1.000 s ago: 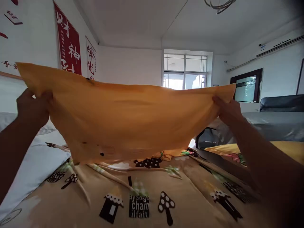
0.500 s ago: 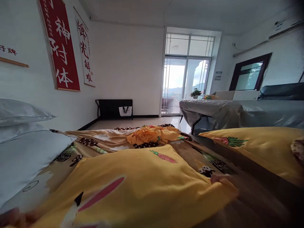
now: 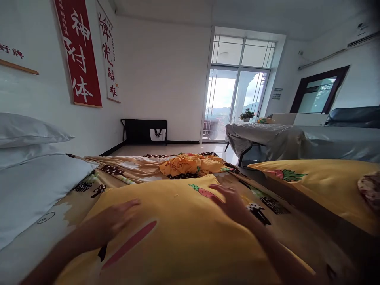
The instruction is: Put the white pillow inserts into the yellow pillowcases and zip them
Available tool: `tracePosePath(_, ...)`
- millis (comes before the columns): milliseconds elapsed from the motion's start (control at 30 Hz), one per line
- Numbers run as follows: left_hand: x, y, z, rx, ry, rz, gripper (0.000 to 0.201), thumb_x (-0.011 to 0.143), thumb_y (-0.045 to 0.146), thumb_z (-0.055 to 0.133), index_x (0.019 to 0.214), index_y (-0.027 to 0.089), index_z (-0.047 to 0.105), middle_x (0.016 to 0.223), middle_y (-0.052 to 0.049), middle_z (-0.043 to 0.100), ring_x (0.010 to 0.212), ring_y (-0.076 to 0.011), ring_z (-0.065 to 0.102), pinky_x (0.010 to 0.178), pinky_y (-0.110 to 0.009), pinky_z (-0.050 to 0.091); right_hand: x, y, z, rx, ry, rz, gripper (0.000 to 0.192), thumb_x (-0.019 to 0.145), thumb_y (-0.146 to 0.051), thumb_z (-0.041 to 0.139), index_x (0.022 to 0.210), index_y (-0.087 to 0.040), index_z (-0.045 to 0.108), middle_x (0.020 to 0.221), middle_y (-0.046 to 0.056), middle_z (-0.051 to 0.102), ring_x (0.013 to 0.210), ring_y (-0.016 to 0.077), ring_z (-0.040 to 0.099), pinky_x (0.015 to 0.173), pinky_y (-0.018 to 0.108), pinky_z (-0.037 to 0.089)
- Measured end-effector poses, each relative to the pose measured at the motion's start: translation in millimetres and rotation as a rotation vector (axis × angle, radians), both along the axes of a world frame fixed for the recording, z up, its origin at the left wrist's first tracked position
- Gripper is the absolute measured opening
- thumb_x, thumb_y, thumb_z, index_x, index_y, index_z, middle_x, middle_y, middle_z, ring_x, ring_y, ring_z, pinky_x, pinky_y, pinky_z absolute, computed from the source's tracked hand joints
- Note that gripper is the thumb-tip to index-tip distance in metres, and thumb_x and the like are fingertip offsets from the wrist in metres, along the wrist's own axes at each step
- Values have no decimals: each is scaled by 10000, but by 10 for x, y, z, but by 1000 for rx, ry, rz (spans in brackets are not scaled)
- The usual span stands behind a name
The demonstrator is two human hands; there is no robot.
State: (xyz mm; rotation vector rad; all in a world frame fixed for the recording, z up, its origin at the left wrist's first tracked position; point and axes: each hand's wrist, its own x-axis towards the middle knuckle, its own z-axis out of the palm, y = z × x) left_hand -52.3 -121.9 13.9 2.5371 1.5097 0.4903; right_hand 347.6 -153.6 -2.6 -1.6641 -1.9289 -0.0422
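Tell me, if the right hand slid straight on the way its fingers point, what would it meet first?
Probably the crumpled orange-yellow cloth heap beyond the yellow carrot-print pillowcase; the right hand lies flat on it, pointing up-left. Depth is hard to judge.

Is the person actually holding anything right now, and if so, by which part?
Nothing is held. Both the left hand and the right hand lie flat, fingers spread, on top of the yellow pillowcase spread on the bed.
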Motion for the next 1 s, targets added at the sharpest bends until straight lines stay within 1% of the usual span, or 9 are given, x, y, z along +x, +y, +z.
tracePosePath(67,511,135,65,-46,127,-141,573,891,360,279,1413,138,357,1464,-70,373,1339,-204,360,1115,-346,284,-604,163,20,40,-59,121,459,909,-364,433,1332,-193,481,1404,104,456,1300,256,410,1083,463,300)
tracePosePath(133,946,290,2,43,184,-85,566,881,228,238,1416,65,322,1493,-133,292,1384,-227,273,1136,-431,222,-1085,313,-40,52,-80,200,520,927,-360,390,1416,-185,362,1488,104,314,1376,232,286,1105,455,256)
tracePosePath(200,1170,412,-202,105,169,16,563,880,171,199,1419,46,303,1502,-149,260,1397,-232,241,1132,-464,218,-1334,414,-174,-7,-92,249,513,950,-340,325,1443,-201,308,1501,99,289,1391,221,248,1106,458,245)
tracePosePath(333,1028,464,-727,164,142,-7,528,920,278,232,1395,98,374,1471,-120,344,1373,-230,299,1121,-438,277,-1319,439,-508,-109,-142,289,477,947,-351,348,1405,-223,378,1493,97,311,1380,242,275,1101,479,238)
tracePosePath(433,832,404,-927,239,133,-35,505,933,306,236,1379,145,408,1465,-83,365,1369,-217,309,1116,-434,295,-1258,381,-643,0,-145,301,434,940,-281,381,1366,-218,432,1449,87,397,1347,217,341,1094,433,260)
tracePosePath(533,789,388,-964,303,115,-40,492,939,314,251,1374,147,412,1452,-80,390,1357,-213,331,1104,-438,313,-1271,379,-661,85,-78,283,347,954,-199,348,1225,-215,565,1312,63,559,1237,169,477,1032,349,334)
tracePosePath(633,822,418,-978,330,85,-38,499,943,330,270,1389,137,383,1436,-79,417,1336,-214,363,1090,-436,337,-1275,431,-645,74,18,206,271,942,-188,401,1045,-227,649,1185,32,644,1110,151,562,953,310,378)
tracePosePath(767,834,442,-1012,332,82,-33,499,939,326,287,1392,136,377,1437,-68,418,1340,-215,355,1091,-441,333,-1243,492,-617,15,14,92,170,895,-187,497,896,-237,659,1081,13,671,1013,172,567,886,326,378)
tracePosePath(1000,821,446,-1031,329,84,-36,499,930,325,309,1391,149,381,1445,-65,404,1345,-211,348,1098,-433,319,-1240,531,-615,-20,-20,67,145,841,-124,526,768,-210,618,942,5,657,933,165,550,825,291,363)
